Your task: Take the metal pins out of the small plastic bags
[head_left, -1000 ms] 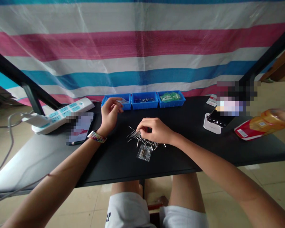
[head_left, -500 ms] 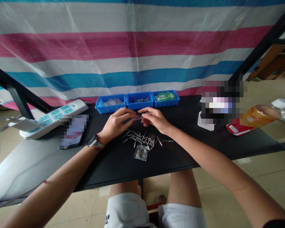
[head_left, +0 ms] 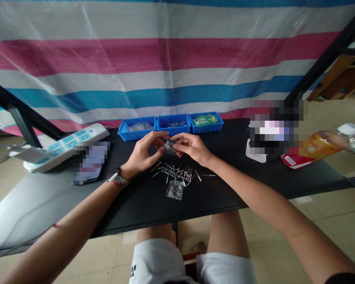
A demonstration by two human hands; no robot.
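A long black bench (head_left: 254, 185) holds three small blue plastic trays (head_left: 171, 125) at the back. The left hand (head_left: 142, 154) and right hand (head_left: 192, 148) meet above the bench, both pinching one tiny clear plastic bag (head_left: 169, 146). Below them lies a heap of thin silver metal pins (head_left: 177, 172), then another little clear bag (head_left: 175, 189).

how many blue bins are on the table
3, side by side along the black table's far edge: left blue plastic bin with clear bags, middle bin with metal pins, right bin with green packets. None seem hidden.
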